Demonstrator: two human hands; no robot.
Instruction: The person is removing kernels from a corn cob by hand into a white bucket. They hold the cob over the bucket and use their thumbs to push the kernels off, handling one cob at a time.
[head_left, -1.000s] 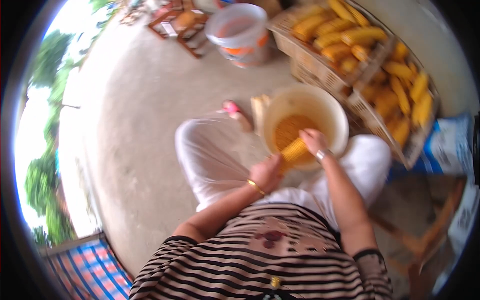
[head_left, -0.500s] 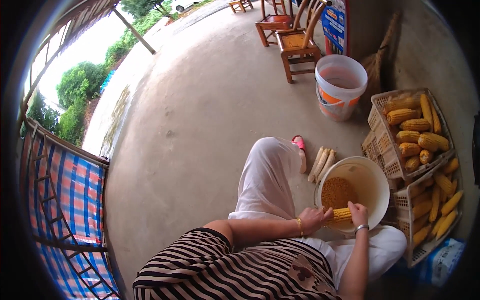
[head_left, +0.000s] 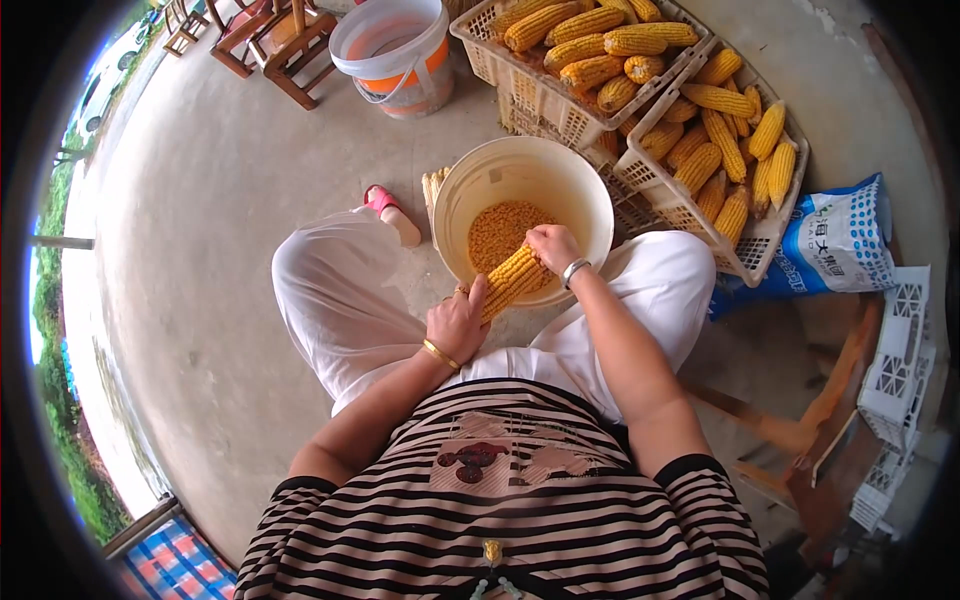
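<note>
Head view. Item: 1 yellow ear of corn, husked, rows of kernels showing. It lies aslant between the hands, its far end over the bucket and its near end toward the lap.

Left hand: bare, closed around the near end of the ear, thumb along it. Gold-coloured bangle at the wrist.

Right hand: bare, fingers grasping the far end, above the bucket. Silver-coloured metal band at the wrist.

Round off-white plastic bucket: between the knees, beneath the ear. Contents: loose golden kernels on the bottom.

Pale cream cobs: upright or lying, cannot tell; just left of the bucket and partly hidden by it.

Loose white trousers, worn by the person, a knee to each side of the bucket.

Pink open-toed sandal: on a foot, left of the cobs.

Beige slatted plastic crates, 2, beyond the bucket to the right: far crate and near crate, each heaped with yellow ears.

Blue-and-white printed bag: beside the near crate.

Translucent white pail with an orange band: on the floor, left of the far crate.

Brown wooden chair: left of the pail.

White openwork plastic crate: far right, past the bag.
</note>
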